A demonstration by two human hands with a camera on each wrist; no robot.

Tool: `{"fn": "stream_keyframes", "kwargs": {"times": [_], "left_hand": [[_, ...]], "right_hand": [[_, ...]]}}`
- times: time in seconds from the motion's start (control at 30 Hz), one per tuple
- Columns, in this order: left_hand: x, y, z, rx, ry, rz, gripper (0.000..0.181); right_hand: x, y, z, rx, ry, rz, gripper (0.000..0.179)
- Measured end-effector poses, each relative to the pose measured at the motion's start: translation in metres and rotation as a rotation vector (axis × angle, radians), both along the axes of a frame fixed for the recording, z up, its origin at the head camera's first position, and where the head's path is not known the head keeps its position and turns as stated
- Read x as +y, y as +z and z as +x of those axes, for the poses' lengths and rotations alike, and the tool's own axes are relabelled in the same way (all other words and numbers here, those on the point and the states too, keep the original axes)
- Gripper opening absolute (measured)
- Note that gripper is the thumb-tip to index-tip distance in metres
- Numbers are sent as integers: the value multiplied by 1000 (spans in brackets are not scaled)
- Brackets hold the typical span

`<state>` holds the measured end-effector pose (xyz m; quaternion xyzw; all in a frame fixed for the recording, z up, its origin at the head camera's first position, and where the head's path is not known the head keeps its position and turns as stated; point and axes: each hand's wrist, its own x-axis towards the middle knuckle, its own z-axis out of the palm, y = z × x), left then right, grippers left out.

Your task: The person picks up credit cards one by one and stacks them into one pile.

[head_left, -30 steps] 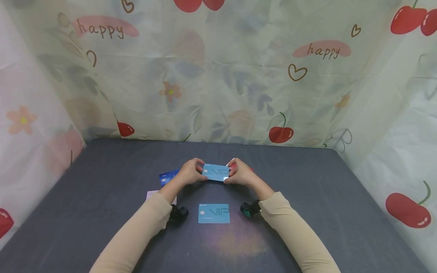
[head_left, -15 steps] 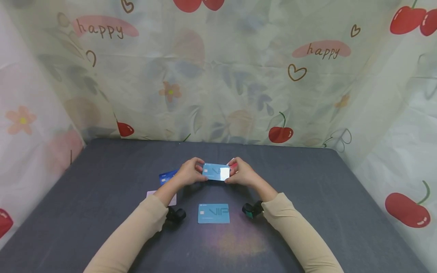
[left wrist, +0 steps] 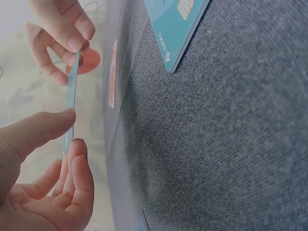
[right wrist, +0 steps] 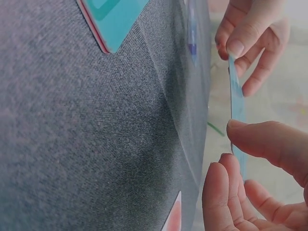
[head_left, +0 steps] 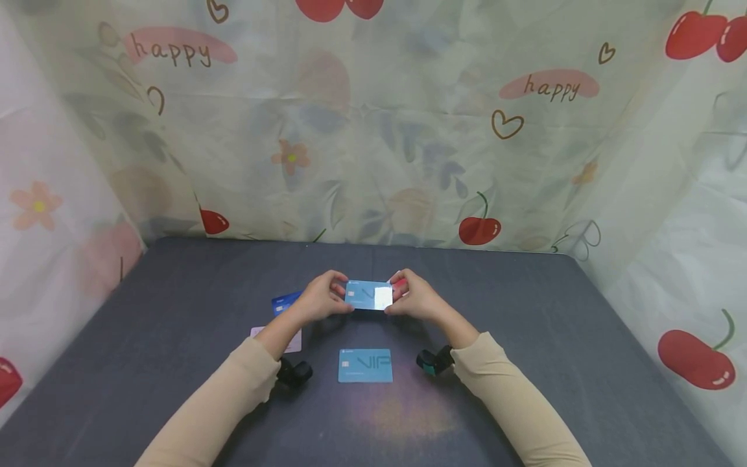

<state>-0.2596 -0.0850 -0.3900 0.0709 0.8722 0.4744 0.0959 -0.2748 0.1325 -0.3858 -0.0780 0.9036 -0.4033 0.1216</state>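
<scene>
A light blue VIP card (head_left: 360, 294) is held up off the table between both hands. My left hand (head_left: 320, 297) pinches its left end between thumb and fingers, and my right hand (head_left: 415, 298) pinches the right end. Bright glare covers the card's right part. The wrist views show the card (left wrist: 71, 89) nearly edge-on, with thumbs on one side and fingertips on the other. Closer to the body, another light blue VIP card (head_left: 365, 366) lies flat on the table; its corner appears in both wrist views.
Left of centre lie a dark blue card (head_left: 284, 303) and a pale pink card (head_left: 294, 342), both partly covered by the left arm. A red and white card (left wrist: 113, 74) lies beyond the right hand. Patterned curtains (head_left: 362, 130) enclose the dark grey table (head_left: 496, 292).
Glare has appeared over the held card's right part, hiding some lettering. Both forearms have shifted slightly outward. The hands keep their grip in almost the same place.
</scene>
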Motion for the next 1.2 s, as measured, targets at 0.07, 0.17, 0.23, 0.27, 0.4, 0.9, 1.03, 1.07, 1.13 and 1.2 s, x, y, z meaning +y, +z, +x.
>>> {"fn": "stream_keyframes", "kwargs": {"times": [0.07,0.17,0.23,0.27,0.4,0.9,1.03,1.07,1.13,1.2], "left_hand": [[0,1,1,-3,-2,8,55],[-1,2,2,-2,-8,12,55],[-2,3,3,-3,-8,17,54],[-2,3,4,-3,-9,18,54],[-1,4,5,-3,-6,26,54],[-3,5,10,1,-27,64,55],[-4,4,10,7,-39,74,55],[-5,4,10,8,-42,74,55],[-6,4,11,9,-49,74,55],[-7,4,11,12,-55,73,55]], "right_hand": [[0,1,1,-2,2,-2,55],[0,3,3,-1,5,-6,55],[1,4,4,0,4,-9,56],[1,5,5,1,3,-10,56],[2,7,7,8,3,-20,56],[6,11,11,29,36,-52,56],[7,11,12,35,44,-48,56],[7,11,12,34,45,-48,55],[7,11,13,33,47,-48,55],[8,12,14,32,48,-51,55]]}}
